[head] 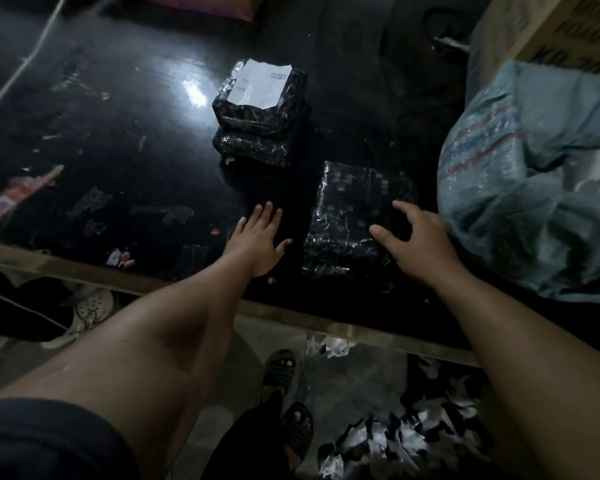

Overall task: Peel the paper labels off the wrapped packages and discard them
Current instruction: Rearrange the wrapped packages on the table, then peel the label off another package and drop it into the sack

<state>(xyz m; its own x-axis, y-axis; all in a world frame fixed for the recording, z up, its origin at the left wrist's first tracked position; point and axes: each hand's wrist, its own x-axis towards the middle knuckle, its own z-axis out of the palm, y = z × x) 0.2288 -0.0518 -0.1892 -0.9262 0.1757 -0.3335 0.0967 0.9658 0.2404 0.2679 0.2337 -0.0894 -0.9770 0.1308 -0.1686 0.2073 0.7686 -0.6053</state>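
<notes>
Head view: left hand (257,239) flat on glossy black surface (125,133), fingers straight. Right hand (418,239) spread over near black plastic-wrapped package (347,216), fingers apart, no grip. Behind, two stacked black wrapped packages (257,133); white paper label (262,83) on top one.

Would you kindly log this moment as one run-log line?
left hand: flat on table | right hand: fingers spread on near package | label: on far stack's top package | scraps: floor

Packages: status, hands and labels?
Left hand flat on table, right hand on near package. Label still on far stack. Nothing blocking.
</notes>
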